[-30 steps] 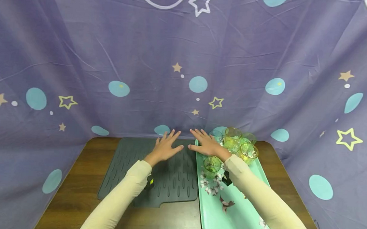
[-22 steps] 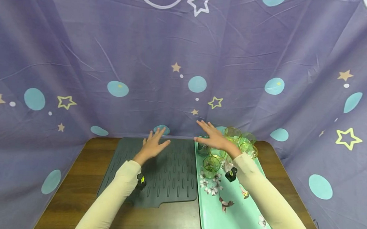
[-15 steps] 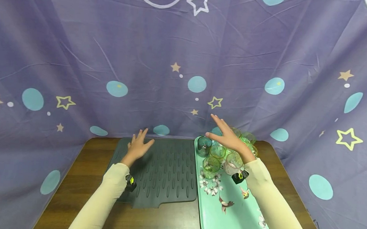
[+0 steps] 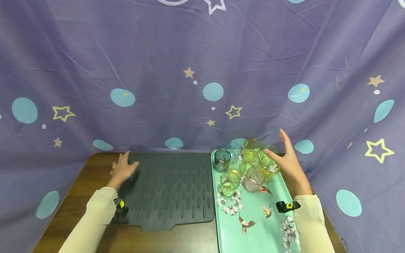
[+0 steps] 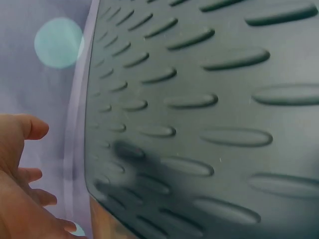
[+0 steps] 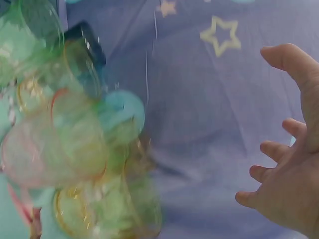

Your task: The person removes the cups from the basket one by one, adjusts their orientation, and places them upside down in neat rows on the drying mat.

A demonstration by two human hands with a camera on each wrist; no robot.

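My left hand (image 4: 121,171) hovers over the left edge of the dark ribbed drying mat (image 4: 172,189), fingers spread and holding nothing. My right hand (image 4: 287,160) is held above the back right of the mint-green tray (image 4: 262,242), its thumb apart from the fingers and nothing between them. Several tinted glasses stand grouped at the back of that tray. Among them are a dark teal glass (image 4: 222,160), a green glass (image 4: 229,183), a pinkish glass (image 4: 254,180) and a yellow glass (image 4: 270,167) closest to the right hand. In the right wrist view the glasses are blurred.
A brown wooden table (image 4: 156,247) carries the mat on the left and the tray on the right, almost side by side. Directly behind the table hangs a purple curtain (image 4: 162,113) with stars and blue spots. Flowers and birds decorate the tray.
The hands have moved apart: the left went leftward from the mat's middle to its left edge, the right went rightward across the glasses, uncovering them. Both stay spread.
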